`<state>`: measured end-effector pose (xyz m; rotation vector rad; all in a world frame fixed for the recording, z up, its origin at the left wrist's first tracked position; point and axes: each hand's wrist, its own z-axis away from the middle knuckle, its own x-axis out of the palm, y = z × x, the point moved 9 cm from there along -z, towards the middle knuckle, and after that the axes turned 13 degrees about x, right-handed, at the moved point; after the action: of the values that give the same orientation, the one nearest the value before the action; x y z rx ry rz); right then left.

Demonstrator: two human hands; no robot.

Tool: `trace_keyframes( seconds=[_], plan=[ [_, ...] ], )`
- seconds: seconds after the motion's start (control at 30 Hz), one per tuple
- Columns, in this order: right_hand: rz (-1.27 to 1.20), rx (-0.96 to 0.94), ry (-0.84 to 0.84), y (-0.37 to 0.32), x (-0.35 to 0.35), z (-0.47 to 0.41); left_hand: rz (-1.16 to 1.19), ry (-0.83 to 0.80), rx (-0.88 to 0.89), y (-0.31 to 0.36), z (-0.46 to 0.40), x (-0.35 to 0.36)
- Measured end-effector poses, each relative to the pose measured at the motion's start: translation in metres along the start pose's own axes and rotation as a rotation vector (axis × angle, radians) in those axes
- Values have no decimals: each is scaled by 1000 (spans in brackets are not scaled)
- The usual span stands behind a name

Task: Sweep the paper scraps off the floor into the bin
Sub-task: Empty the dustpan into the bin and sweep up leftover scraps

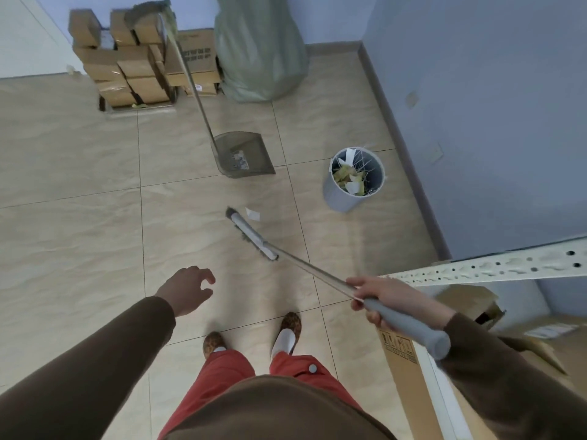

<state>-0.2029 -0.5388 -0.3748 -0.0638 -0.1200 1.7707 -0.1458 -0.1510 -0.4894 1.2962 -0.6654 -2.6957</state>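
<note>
At the bottom of the frame stand two feet in leopard-print slippers (287,331) on the beige tiled floor (79,192), below red trousers and brown sleeves. The left hand (187,289) hangs above the floor at lower centre-left, fingers loosely spread and curved, holding nothing. The right hand (381,300), at lower right, grips the grey foam handle of a long metal-shafted broom (317,274), fingers wrapped round it. The shaft runs up and left to the grey broom head (251,233), which rests on the floor at mid-frame. A small white paper scrap (253,213) lies on the tile just beside the head's far end. At the right edge are a perforated cream metal shelf rail (495,265) and brown cardboard cartons (403,369). Farther up, centre frame, a translucent grey dustpan (246,157) stands on the floor with its long handle leaning toward the upper left. To its right, near the blue wall, sits a round grey bin (344,195) holding yellow and white paper pieces. At the top are stacked brown cardboard boxes (136,65) and a tall green sack (259,49).
</note>
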Motion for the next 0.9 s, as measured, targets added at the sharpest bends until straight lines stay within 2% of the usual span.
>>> trace_keyframes(
  seconds=[0.13,0.2,0.3,0.47,0.6,0.7,0.9],
  plan=[
    [-384,25,7,44,2,21,-32,1,23,7,-15,-9],
    [-466,15,53,50,9,20,-35,-6,31,9,-20,-12],
    [-543,16,97,38,39,-2,-53,-36,49,9,-24,-14],
    [-734,51,168,-14,113,-92,-83,-81,67,-7,-33,-26],
    [-896,65,58,-73,199,-117,-124,-96,92,-27,-41,-46],
    [-931,53,-7,-117,242,-121,-138,-99,95,-48,-48,-67],
    [-887,-11,-143,-172,250,-122,-157,-134,57,-99,-62,-98]
  ],
)
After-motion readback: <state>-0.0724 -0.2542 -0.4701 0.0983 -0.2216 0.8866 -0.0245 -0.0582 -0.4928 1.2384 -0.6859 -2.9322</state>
